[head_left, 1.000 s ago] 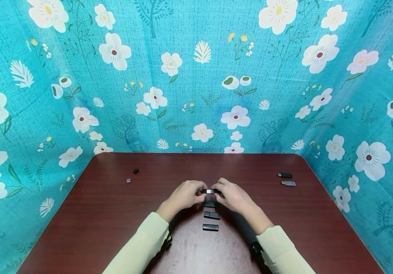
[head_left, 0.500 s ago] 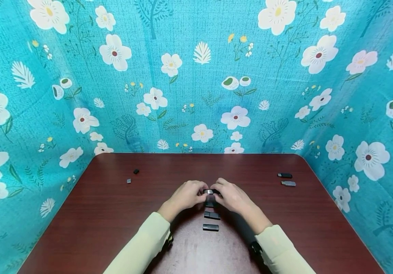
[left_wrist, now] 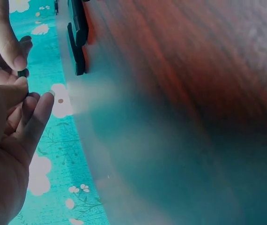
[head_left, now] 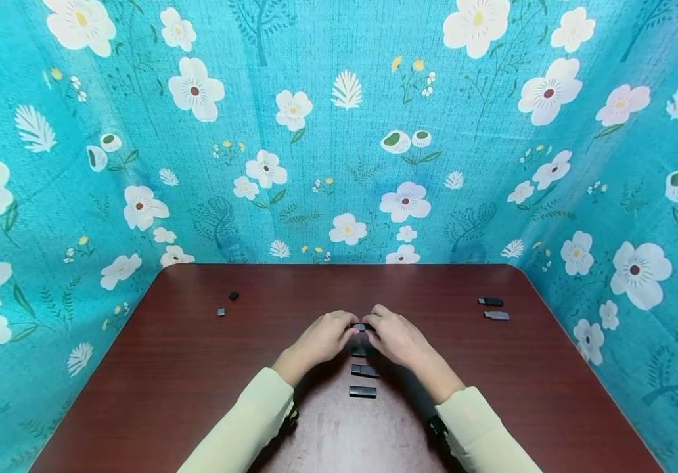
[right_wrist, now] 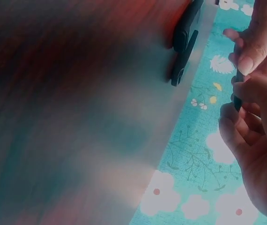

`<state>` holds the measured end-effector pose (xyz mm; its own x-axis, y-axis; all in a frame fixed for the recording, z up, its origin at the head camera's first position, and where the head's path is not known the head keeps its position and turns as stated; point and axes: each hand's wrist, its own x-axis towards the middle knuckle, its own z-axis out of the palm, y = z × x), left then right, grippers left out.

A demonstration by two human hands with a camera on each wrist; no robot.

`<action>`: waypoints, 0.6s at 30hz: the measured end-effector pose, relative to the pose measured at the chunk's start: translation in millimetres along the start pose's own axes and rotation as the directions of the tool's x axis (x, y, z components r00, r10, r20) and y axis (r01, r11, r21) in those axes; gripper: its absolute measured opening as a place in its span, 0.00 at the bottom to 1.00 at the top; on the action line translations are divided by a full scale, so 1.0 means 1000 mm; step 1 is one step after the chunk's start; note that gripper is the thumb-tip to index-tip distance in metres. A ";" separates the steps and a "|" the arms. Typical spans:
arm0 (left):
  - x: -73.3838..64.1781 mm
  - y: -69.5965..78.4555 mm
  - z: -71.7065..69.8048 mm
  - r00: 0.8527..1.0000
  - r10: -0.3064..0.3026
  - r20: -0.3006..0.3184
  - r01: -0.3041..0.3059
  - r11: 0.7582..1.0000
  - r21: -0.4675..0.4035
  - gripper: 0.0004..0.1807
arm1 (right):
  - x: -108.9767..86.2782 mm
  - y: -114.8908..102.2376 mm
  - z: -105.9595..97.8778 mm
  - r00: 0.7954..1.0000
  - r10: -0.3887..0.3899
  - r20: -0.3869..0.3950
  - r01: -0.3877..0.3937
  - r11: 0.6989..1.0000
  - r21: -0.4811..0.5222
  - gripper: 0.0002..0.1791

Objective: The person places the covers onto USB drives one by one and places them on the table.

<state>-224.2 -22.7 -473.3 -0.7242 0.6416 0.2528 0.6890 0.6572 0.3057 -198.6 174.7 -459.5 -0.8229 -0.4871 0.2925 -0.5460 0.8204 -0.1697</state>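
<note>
A dark USB stick (head_left: 360,327) is held between both hands at the middle of the table, with a small grey stretch showing between the fingertips. My left hand (head_left: 322,336) pinches its left end between thumb and fingers. The other end is gripped by my right hand (head_left: 397,334). In the right wrist view, a thin black edge of the USB stick (right_wrist: 237,104) sticks out past the pinching fingers. Most of it is hidden by the fingers. Toward me lie a black USB stick (head_left: 365,371) and another black one (head_left: 362,392), with a dark one (head_left: 359,352) just below the hands.
At the back right lie a black USB stick (head_left: 490,301) and a grey one (head_left: 497,316), metal plugs bare. A small black piece (head_left: 234,295) and a small grey piece (head_left: 221,312) lie back left. The dark red table (head_left: 197,374) meets a flowered blue cloth (head_left: 315,164).
The bright metal stretch between the fingertips has become shorter and darker. Both hands have risen very slightly in the head view, still holding the USB stick; the other pieces stay in place.
</note>
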 end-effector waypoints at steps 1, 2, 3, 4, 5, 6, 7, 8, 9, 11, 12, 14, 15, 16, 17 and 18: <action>0.000 0.001 0.000 1.000 0.006 -0.007 -0.006 1.000 0.018 0.10 | 0.000 -0.001 0.000 1.000 -0.009 -0.008 0.009 1.000 -0.008 0.12; 0.001 0.002 -0.001 1.000 0.009 -0.012 -0.009 0.999 0.032 0.09 | 0.001 -0.001 0.000 1.000 -0.015 -0.014 0.015 1.000 -0.018 0.11; 0.001 0.003 -0.001 1.000 0.007 -0.011 -0.007 0.999 0.045 0.09 | 0.001 -0.001 0.000 1.000 -0.019 -0.018 0.018 0.999 -0.030 0.11; 0.002 0.004 -0.002 1.000 0.009 -0.011 -0.009 0.998 0.059 0.10 | 0.001 -0.001 0.000 1.000 -0.021 -0.021 0.020 0.999 -0.039 0.11; 0.003 0.005 -0.002 1.000 0.011 -0.007 -0.010 0.998 0.067 0.10 | 0.002 -0.001 -0.001 1.000 -0.019 -0.020 0.018 0.999 -0.049 0.11; 0.004 0.006 -0.002 1.000 0.012 0.001 -0.012 0.997 0.075 0.10 | 0.001 -0.001 -0.001 1.000 -0.017 -0.018 0.016 0.998 -0.057 0.11; 0.005 0.006 -0.002 1.000 0.012 0.009 -0.012 0.997 0.075 0.10 | 0.001 -0.001 -0.001 1.000 -0.016 -0.014 0.015 0.998 -0.059 0.11; 0.006 0.006 -0.001 1.000 0.011 0.017 -0.012 0.997 0.073 0.10 | 0.001 0.000 0.000 1.000 -0.013 -0.009 0.012 0.998 -0.063 0.10; 0.007 0.006 -0.001 1.000 0.011 0.025 -0.012 0.997 0.071 0.10 | 0.000 0.001 0.000 1.000 -0.009 -0.005 0.008 0.998 -0.060 0.10; 0.008 0.004 0.001 0.999 0.007 0.035 -0.010 0.998 0.062 0.10 | 0.000 0.003 0.001 1.000 -0.001 0.008 0.002 0.999 -0.052 0.11; 0.009 0.003 0.002 0.999 0.005 0.038 -0.007 0.998 0.056 0.10 | -0.001 0.004 0.001 1.000 0.002 0.018 -0.002 0.999 -0.046 0.11; 0.010 0.001 0.003 0.999 -0.008 0.048 0.006 0.999 0.046 0.10 | -0.001 0.006 0.002 0.999 0.012 0.037 -0.011 1.000 -0.026 0.12; 0.011 0.000 0.004 0.999 -0.014 0.051 0.011 0.999 0.044 0.11 | -0.001 0.007 0.003 0.999 0.018 0.048 -0.017 1.000 -0.012 0.12; 0.012 -0.001 0.005 0.998 -0.023 0.057 0.021 0.999 0.044 0.11 | 0.000 0.008 0.004 0.998 0.024 0.062 -0.024 1.000 -0.001 0.13; 0.012 -0.002 0.006 0.998 -0.031 0.062 0.028 0.999 0.045 0.11 | 0.000 0.009 0.005 0.997 0.029 0.073 -0.030 0.999 0.011 0.13; 0.013 -0.002 0.007 0.997 -0.043 0.068 0.040 0.998 0.049 0.11 | 0.000 0.010 0.006 0.996 0.034 0.086 -0.036 0.999 0.018 0.13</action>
<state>-234.8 -13.1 -477.6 -0.7494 0.6381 0.1768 0.6603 0.7007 0.2702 -205.1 180.8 -466.6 -0.8515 -0.4827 0.2048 -0.5190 0.8317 -0.1974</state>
